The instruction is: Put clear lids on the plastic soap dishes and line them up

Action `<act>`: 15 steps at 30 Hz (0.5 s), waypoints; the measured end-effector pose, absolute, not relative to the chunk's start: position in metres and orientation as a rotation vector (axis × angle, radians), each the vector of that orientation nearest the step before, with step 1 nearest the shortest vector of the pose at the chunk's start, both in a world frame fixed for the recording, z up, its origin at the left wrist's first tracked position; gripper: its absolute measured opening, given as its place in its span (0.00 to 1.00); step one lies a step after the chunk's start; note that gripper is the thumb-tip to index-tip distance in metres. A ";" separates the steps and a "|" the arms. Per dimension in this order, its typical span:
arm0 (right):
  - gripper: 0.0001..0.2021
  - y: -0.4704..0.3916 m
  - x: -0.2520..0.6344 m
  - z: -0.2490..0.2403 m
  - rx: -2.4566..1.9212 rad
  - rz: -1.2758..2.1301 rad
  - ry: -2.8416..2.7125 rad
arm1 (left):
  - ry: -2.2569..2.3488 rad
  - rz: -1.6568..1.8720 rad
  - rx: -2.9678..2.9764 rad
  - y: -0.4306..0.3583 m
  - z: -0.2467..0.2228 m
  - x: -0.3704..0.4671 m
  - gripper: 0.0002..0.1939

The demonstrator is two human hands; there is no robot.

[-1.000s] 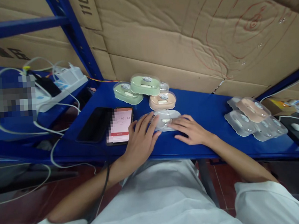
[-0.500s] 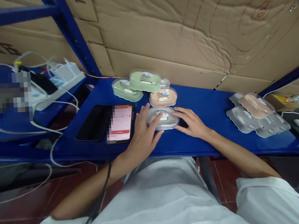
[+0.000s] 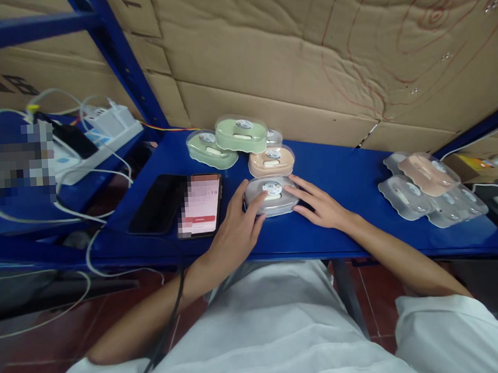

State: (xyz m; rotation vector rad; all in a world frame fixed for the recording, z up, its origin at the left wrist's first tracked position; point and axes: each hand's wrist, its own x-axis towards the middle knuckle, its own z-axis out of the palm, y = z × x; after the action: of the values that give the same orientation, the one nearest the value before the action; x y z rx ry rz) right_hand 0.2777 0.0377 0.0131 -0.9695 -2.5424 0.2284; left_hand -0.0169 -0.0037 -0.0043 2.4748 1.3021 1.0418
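Note:
A grey oval case [image 3: 275, 205] with a clear cover and a round label lies on the blue table in front of me. My left hand [image 3: 239, 223] rests at its left side, one fingertip on the label area. From the right, my right hand [image 3: 321, 204] touches the case with its fingers spread. Just behind it sits a peach case [image 3: 272, 162]. Two green cases, one [image 3: 240, 133] raised on the others and one [image 3: 211, 150] to its left, are farther back, with another grey case [image 3: 274, 136] partly hidden.
A lit phone [image 3: 202, 206] and a dark flat device [image 3: 159, 204] lie left of my hands. Several grey cases [image 3: 407, 196] and a peach one [image 3: 427, 174] are piled at right. Cables and a power strip [image 3: 112, 127] occupy the left; cardboard [image 3: 266, 50] stands behind.
The fingers of my left hand have come in closer to the grey case, and its raised fingertips are lower. My right hand has shifted only slightly. The grey case has barely moved.

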 end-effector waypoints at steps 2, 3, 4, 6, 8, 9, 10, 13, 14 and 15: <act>0.32 0.039 0.276 0.012 -0.959 0.260 -2.533 | 1.313 1.030 2.471 -0.003 -0.006 -0.016 0.23; 0.33 0.039 0.275 0.012 -0.960 0.278 -2.526 | 1.324 1.021 2.471 -0.003 -0.006 -0.016 0.23; 0.34 0.040 0.274 0.013 -0.964 0.291 -2.518 | 1.331 1.012 2.472 -0.003 -0.006 -0.016 0.23; 0.34 0.040 0.274 0.018 -0.973 0.295 -2.505 | 1.320 0.993 2.468 -0.003 -0.006 -0.015 0.24; 0.32 0.039 0.280 0.026 -0.996 0.287 -2.507 | 1.268 0.941 2.460 -0.004 -0.005 -0.015 0.26; 0.31 0.038 0.286 0.031 -1.022 0.291 -2.512 | 1.235 0.899 2.456 -0.004 -0.004 -0.015 0.27; 0.30 0.039 0.295 0.035 -1.059 0.300 -2.512 | 1.206 0.851 2.451 -0.005 -0.004 -0.015 0.29; 0.29 0.045 0.337 0.043 -1.218 0.285 -2.441 | 1.167 0.783 2.443 -0.006 -0.003 -0.017 0.32; 0.29 0.049 0.353 0.042 -1.274 0.248 -2.394 | 1.159 0.780 2.444 -0.005 -0.004 -0.017 0.32; 0.30 0.054 0.370 0.039 -1.331 0.201 -2.347 | 1.152 0.782 2.445 -0.005 -0.004 -0.018 0.33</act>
State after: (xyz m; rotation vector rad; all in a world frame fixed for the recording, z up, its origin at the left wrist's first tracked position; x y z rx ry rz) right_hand 0.3697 0.0540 0.0392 -1.3307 -2.3475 0.2012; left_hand -0.0178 -0.0052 -0.0041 2.4449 1.1520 0.7824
